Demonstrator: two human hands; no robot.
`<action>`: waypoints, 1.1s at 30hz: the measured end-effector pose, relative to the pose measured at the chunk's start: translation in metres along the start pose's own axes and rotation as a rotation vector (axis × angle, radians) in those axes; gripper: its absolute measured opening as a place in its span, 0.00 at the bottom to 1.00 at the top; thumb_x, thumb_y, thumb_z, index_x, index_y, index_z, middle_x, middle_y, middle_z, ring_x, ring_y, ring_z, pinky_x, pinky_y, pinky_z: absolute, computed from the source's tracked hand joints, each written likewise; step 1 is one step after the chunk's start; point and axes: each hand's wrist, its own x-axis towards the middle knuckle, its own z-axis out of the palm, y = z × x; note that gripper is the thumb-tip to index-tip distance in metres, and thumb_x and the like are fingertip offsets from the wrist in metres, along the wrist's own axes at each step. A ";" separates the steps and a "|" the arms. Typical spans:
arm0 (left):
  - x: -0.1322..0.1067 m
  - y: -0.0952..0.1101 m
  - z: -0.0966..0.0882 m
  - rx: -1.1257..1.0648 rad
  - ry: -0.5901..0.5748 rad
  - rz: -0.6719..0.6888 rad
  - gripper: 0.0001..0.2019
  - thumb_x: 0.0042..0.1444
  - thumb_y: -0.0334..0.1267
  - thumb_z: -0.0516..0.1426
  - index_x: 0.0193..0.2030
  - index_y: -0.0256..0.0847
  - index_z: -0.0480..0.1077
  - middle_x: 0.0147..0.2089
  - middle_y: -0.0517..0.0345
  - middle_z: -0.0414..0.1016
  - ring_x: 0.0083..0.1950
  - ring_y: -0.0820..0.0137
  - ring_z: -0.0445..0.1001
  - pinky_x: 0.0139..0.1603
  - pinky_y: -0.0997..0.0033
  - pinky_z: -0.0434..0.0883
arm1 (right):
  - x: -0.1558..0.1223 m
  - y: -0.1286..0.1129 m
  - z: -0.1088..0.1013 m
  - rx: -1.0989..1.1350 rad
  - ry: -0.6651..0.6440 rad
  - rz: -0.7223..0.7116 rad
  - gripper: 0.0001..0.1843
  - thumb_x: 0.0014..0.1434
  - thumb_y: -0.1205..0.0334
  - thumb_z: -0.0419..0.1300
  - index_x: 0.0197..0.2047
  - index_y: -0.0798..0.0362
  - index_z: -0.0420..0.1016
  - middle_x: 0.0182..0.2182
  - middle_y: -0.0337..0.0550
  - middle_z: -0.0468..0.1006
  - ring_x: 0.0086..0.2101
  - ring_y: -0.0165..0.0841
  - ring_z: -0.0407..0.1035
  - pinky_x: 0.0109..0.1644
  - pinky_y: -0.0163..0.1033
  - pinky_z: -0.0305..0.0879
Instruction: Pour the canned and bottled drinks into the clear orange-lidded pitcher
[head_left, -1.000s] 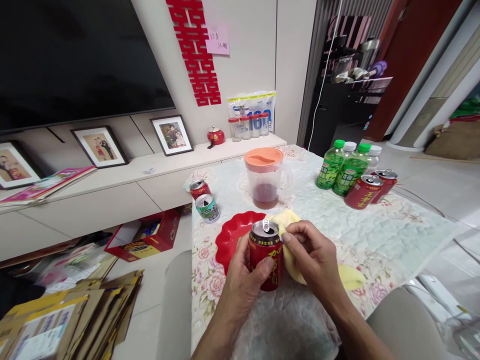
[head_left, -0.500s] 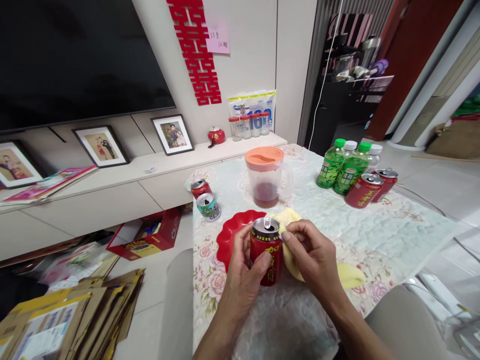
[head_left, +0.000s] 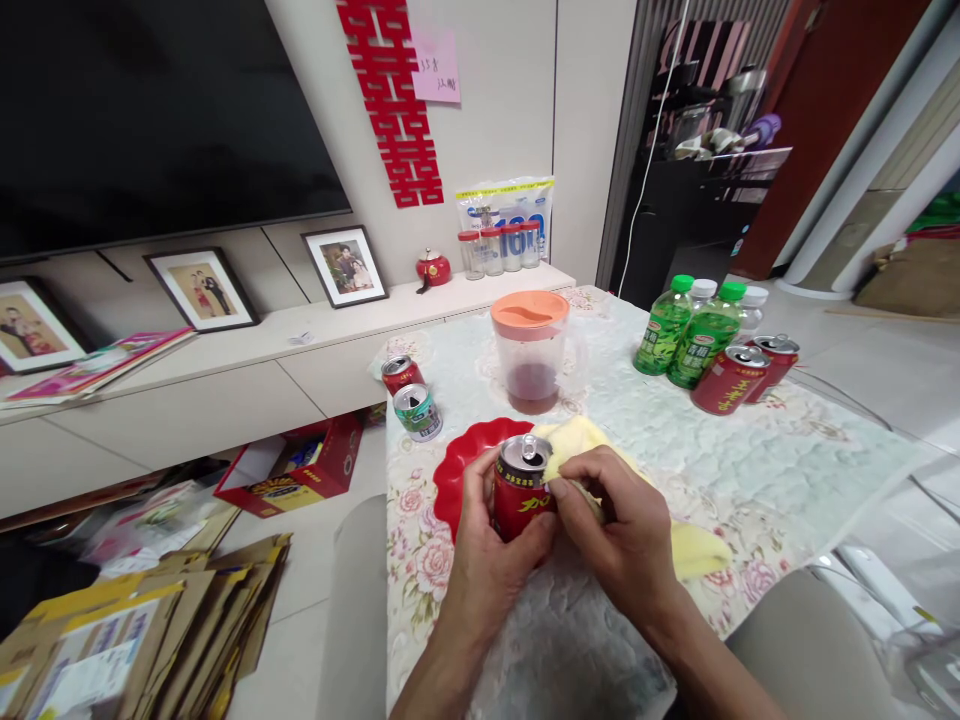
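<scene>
An opened red drink can (head_left: 517, 500) with a black band and a raised pull tab stands upright in my left hand (head_left: 484, 560), whose fingers and thumb wrap round it. At the can's right side, my right hand (head_left: 626, 520) is closed in a pinch on a yellow cloth (head_left: 577, 436), close to the can's upper edge. The rest of the cloth spreads behind and to the right of this hand. Behind the can lies a red scalloped dish (head_left: 454, 475), partly covered by the can and my left hand.
A jug with an orange lid (head_left: 529, 350) holds dark liquid beyond the dish. At the left edge stand a red can (head_left: 401, 375) and a green-white can (head_left: 418, 414). Green bottles (head_left: 701, 340) and red cans (head_left: 729, 380) are grouped at the right.
The can has shifted slightly left and tilts a little differently. My right hand's fingers have moved left and lower along the can's side, and my left thumb has moved right.
</scene>
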 end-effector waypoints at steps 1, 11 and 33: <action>-0.001 0.000 0.000 -0.026 -0.005 -0.017 0.38 0.49 0.46 0.73 0.65 0.47 0.64 0.61 0.48 0.77 0.65 0.48 0.75 0.69 0.45 0.69 | 0.000 0.004 0.000 0.013 0.004 0.039 0.06 0.66 0.67 0.61 0.36 0.49 0.74 0.30 0.36 0.77 0.28 0.28 0.71 0.33 0.34 0.67; -0.008 0.006 0.007 -0.182 -0.061 -0.104 0.37 0.49 0.49 0.73 0.64 0.48 0.66 0.61 0.50 0.78 0.63 0.49 0.77 0.68 0.48 0.70 | 0.006 0.019 0.000 0.207 0.045 0.344 0.08 0.65 0.58 0.63 0.34 0.50 0.76 0.25 0.35 0.77 0.24 0.29 0.69 0.26 0.34 0.62; -0.008 0.005 0.007 -0.316 -0.153 -0.175 0.40 0.49 0.51 0.73 0.68 0.46 0.70 0.63 0.45 0.79 0.65 0.45 0.76 0.66 0.48 0.72 | 0.007 0.016 -0.002 0.307 0.028 0.437 0.10 0.64 0.55 0.64 0.33 0.50 0.75 0.24 0.36 0.76 0.24 0.29 0.68 0.27 0.34 0.62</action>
